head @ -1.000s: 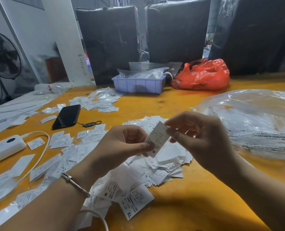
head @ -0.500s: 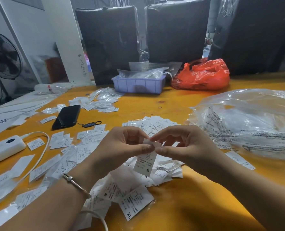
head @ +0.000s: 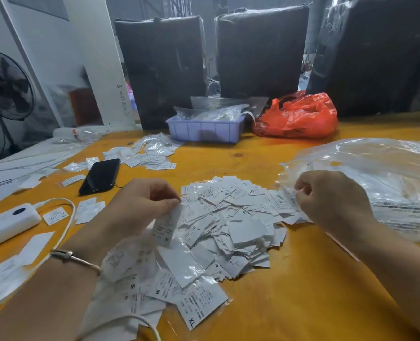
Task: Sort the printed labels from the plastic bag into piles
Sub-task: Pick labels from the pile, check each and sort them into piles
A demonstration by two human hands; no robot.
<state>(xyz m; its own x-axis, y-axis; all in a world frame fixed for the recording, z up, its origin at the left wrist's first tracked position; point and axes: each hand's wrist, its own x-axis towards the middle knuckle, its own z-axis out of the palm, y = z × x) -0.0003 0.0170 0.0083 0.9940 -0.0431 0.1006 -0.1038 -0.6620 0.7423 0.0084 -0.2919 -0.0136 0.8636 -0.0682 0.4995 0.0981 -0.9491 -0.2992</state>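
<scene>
Left hand (head: 140, 207) pinches a label (head: 166, 226) hanging below; right hand (head: 331, 200) fingers curled at the plastic bag (head: 376, 178)

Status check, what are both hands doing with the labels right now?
Left hand pinches one label. Right hand picks at the label pile, beside the clear plastic bag. Nothing obstructing.

Head view, indoor, moderately bright, light soft and diffuse; source direction cannot be told; yellow table (head: 265, 303) evenly lit, only faint soft shadows beneath the forearms; white glare patches on the clear plastic bag (head: 376, 168) and on glossy label sleeves near centre; red bag (head: 297, 116) saturated, with small highlights; black wrapped bales (head: 260, 52) at the back dim, detail lost; strong wide-angle bowing at the edges, the left pillar leaning; left hand (head: 140, 207) and its label (head: 167, 226) smeared by motion blur; label print mostly illegible.
</scene>
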